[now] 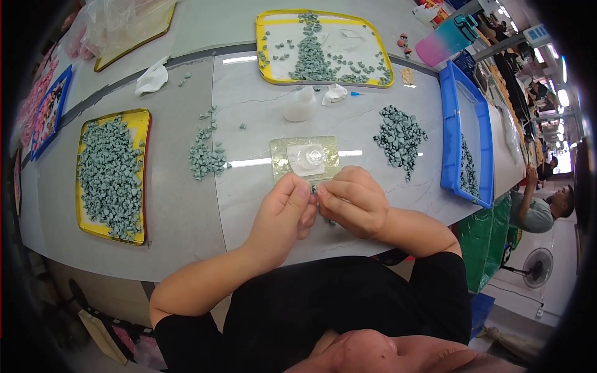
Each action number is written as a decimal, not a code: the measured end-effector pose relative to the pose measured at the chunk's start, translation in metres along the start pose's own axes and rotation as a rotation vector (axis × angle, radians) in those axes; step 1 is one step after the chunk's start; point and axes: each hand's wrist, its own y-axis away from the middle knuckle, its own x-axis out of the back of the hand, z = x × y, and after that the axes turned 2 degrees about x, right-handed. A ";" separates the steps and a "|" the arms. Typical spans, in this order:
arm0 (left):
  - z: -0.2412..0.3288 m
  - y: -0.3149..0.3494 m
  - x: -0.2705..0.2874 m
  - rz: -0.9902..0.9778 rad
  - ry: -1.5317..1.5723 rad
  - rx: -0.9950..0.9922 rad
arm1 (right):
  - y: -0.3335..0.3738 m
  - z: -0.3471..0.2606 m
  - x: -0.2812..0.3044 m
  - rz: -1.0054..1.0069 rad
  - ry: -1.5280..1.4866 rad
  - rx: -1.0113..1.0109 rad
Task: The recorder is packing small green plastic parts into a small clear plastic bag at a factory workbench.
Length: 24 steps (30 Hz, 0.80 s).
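Note:
Close together in front of my body, both hands are closed in a pinch. Between their fingertips shows a small grey-green piece [314, 188] with dark spots, its kind too small to tell. My left hand [283, 211] grips it from one side and my right hand [357, 202] from the other. Just beyond them lies a yellowish translucent mat [280, 163], with a small clear round dish [310, 156] on a white patch. Another small dark piece [331, 222] sits under my right hand.
Loose grey-green pieces lie in a left pile [207, 152] and a right pile [400, 137]. Yellow-rimmed trays with such pieces stand at left [147, 186] and at the back [261, 56]. A white bottle [300, 105], blue bin [450, 133] and tumbler [441, 42] stand around.

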 end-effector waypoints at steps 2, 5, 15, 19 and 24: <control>-0.002 -0.001 0.001 0.027 -0.105 -0.093 | 0.001 0.001 -0.003 0.018 -0.084 -0.041; -0.002 0.002 0.002 0.048 -0.214 -0.201 | 0.003 -0.001 -0.008 0.084 -0.225 -0.203; -0.013 0.001 0.000 0.174 -0.640 -0.375 | 0.008 -0.012 -0.010 0.199 -0.193 -0.283; -0.009 0.000 -0.007 0.131 -0.544 -0.310 | 0.009 -0.013 0.001 0.138 -0.285 -0.419; -0.010 0.000 -0.016 0.075 -0.358 -0.202 | 0.008 -0.012 0.010 0.145 -0.231 -0.404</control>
